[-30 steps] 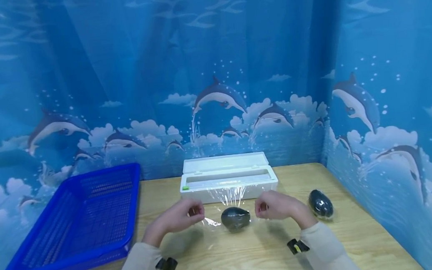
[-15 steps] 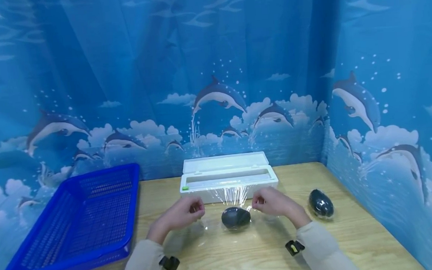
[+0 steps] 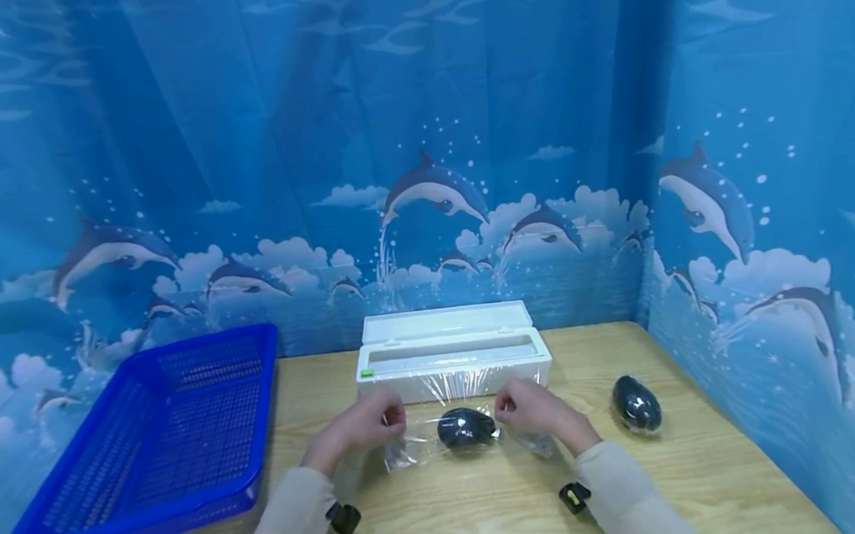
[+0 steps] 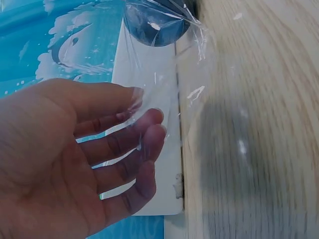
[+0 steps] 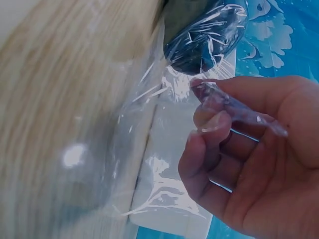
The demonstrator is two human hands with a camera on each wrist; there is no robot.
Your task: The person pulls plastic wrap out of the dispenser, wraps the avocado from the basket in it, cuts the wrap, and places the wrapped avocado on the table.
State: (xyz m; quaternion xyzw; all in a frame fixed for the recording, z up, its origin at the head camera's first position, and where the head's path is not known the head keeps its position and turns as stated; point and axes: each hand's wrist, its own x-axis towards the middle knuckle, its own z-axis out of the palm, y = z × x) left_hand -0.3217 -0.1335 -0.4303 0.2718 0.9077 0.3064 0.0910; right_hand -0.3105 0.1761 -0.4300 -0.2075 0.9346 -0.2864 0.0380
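A dark avocado point(image 3: 465, 428) lies on the table between my hands, with clear cling film point(image 3: 410, 450) over it. The film stretches back in shiny creases to a white cling film dispenser point(image 3: 446, 323) whose lid stands raised. My left hand point(image 3: 364, 424) pinches the film's left edge between thumb and fingertips, also seen in the left wrist view, where the hand point(image 4: 94, 149) is near the avocado point(image 4: 155, 22). My right hand point(image 3: 533, 410) pinches a gathered film edge on the other side; its wrist view shows the bunched film point(image 5: 239, 109) between thumb and fingers.
A second dark avocado point(image 3: 636, 405), wrapped in film, lies on the right of the table. A large blue plastic basket point(image 3: 261, 444) stands on the left. A blue dolphin-print curtain point(image 3: 300, 143) hangs behind the wooden table point(image 3: 445, 514).
The near film edge has been lifted and drawn back over the avocado, which now looks shiny. The right hand has shifted slightly left, towards the avocado. The dispenser, basket and second avocado have not moved.
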